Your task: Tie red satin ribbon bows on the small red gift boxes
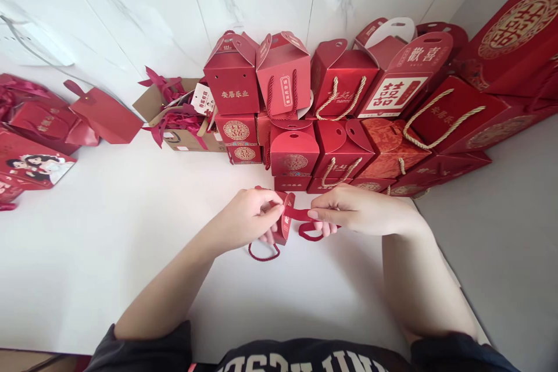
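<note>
Both my hands meet over the white table (108,256) on a small red folded gift box (285,222) with red cord loops hanging below it. My left hand (246,218) is closed, pinching the box's left side. My right hand (355,209) is closed too, its fingertips pinching the box's red flap from the right. One cord loop (264,254) lies on the table under my left hand.
Stacked red gift boxes with rope handles (340,122) line the wall just behind my hands. A cardboard box of red ribbons (183,119) stands left of them. Flat red boxes (35,139) lie at the far left. A large red bag (518,40) leans at the right.
</note>
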The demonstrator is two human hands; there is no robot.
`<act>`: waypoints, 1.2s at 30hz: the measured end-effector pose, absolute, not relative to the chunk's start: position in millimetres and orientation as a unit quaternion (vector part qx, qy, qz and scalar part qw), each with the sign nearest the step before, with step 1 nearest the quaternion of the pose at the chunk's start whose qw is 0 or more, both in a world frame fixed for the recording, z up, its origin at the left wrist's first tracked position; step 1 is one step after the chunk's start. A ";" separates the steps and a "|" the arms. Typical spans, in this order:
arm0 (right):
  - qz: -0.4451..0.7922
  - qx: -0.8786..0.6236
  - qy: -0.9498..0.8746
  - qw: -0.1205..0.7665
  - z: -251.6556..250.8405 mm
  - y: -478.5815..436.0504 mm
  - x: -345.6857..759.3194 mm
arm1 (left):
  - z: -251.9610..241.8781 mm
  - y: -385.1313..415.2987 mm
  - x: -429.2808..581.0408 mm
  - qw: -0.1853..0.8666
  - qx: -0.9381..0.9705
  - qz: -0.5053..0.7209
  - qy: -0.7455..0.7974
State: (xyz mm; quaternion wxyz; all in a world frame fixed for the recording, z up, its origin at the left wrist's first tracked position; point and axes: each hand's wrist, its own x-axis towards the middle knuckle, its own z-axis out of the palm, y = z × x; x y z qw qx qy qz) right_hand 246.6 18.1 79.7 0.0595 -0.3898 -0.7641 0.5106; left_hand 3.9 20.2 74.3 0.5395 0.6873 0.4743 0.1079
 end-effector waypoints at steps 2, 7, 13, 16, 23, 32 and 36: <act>0.492 -0.386 -0.779 0.054 78.4 19.5 244.6 | 77.0 20.8 1.7 0.498 0.713 0.097 0.485; 0.473 -0.384 -0.791 0.063 76.9 19.8 241.8 | 86.3 22.4 -2.8 0.426 0.751 0.092 0.496; 0.429 -0.420 -0.787 0.143 74.3 18.0 232.5 | 92.3 27.1 -16.6 0.389 0.764 0.094 0.506; 0.385 -0.436 -0.758 0.295 66.7 17.6 217.9 | 99.7 28.9 -26.7 0.369 0.750 0.122 0.536; 0.432 -0.339 -0.748 0.373 46.3 18.6 189.5 | 107.1 29.3 -37.8 0.310 0.777 0.111 0.536; 0.474 -0.402 -0.712 0.325 44.0 18.3 183.9 | 88.9 44.7 -40.9 0.367 0.749 0.069 0.547; 0.453 -0.389 -0.747 0.293 41.1 18.3 180.9 | 92.5 45.8 -41.5 0.380 0.745 0.068 0.545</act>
